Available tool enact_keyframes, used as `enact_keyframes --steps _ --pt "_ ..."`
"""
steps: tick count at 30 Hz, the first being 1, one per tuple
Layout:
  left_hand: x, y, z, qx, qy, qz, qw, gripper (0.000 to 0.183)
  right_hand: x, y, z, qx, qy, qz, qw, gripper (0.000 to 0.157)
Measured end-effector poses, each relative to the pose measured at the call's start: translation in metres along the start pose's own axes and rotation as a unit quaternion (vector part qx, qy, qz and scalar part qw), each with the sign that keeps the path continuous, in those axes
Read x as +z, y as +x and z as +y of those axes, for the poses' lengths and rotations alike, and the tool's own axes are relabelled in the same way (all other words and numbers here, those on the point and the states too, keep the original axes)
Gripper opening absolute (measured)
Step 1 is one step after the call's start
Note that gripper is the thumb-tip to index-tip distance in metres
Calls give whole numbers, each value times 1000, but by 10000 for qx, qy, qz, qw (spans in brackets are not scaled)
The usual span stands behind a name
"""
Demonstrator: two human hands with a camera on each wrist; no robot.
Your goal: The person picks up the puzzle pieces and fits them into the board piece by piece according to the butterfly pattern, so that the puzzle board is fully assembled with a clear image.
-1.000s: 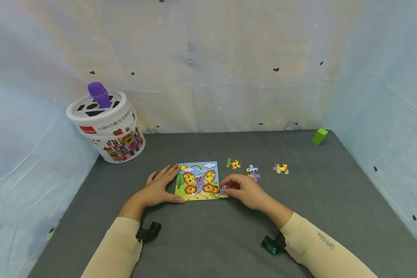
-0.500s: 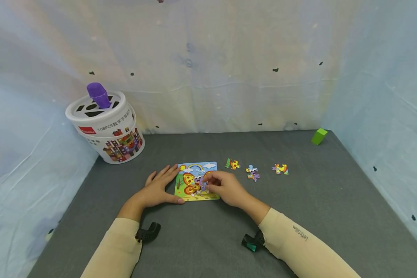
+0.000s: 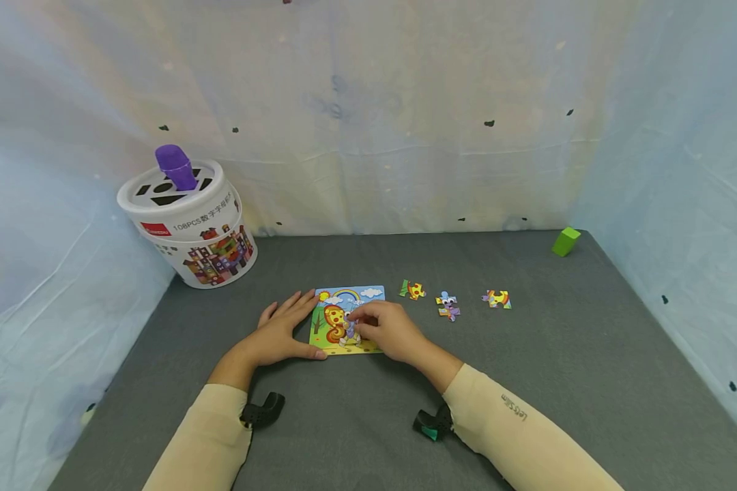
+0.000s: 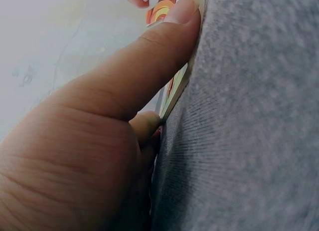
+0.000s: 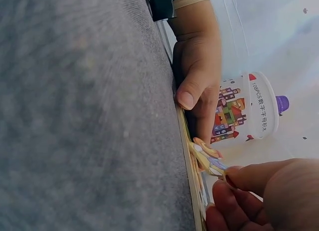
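Nearest are two cream sleeves [image 3: 199, 443], the right one with dark lettering, and black wrist mounts [image 3: 264, 410] at the cuffs, over the grey desk [image 3: 344, 423]. Past them are the person's hands. The left hand [image 3: 280, 335] is spread flat at the left side of a square puzzle board [image 3: 368, 293], the thumb on its near edge by the corner and the fingers reaching toward the far corner. The right hand [image 3: 393, 331] pinches a puzzle piece [image 5: 212, 161] between thumb and fingers, tilted over the middle of the board; whether it touches the board I cannot tell. The board shows a butterfly, a sun, clouds and a rainbow.

Right of the board and apart from one another lie three loose pieces: a purple one [image 3: 448, 306], a yellow one with a rainbow edge [image 3: 497, 299] and a green-and-yellow one [image 3: 413, 290]. Farther left stands a white bucket [image 3: 218, 259] marked "108PCS", a purple knob [image 3: 176, 167] upright on its lid with shaped holes. A green block [image 3: 566, 241] sits near the desk's far right corner, before a pale, dark-spotted curtain [image 3: 405, 136].
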State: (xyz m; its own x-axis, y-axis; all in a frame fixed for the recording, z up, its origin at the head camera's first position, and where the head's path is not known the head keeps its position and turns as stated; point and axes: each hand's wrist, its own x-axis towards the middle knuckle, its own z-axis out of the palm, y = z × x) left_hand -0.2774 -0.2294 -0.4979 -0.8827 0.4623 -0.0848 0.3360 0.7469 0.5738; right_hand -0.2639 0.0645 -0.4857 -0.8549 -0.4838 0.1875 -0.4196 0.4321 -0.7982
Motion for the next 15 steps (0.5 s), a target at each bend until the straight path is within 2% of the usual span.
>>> enact_keyframes --steps 7,15 --pt "1 1 -2 4 41 -3 10000 125 3 -1 -2 -349 -579 -135 9976 20" --pt "1 1 -2 29 64 4 10000 125 5 -1 -3 -589 -1308 -201 9894 23"
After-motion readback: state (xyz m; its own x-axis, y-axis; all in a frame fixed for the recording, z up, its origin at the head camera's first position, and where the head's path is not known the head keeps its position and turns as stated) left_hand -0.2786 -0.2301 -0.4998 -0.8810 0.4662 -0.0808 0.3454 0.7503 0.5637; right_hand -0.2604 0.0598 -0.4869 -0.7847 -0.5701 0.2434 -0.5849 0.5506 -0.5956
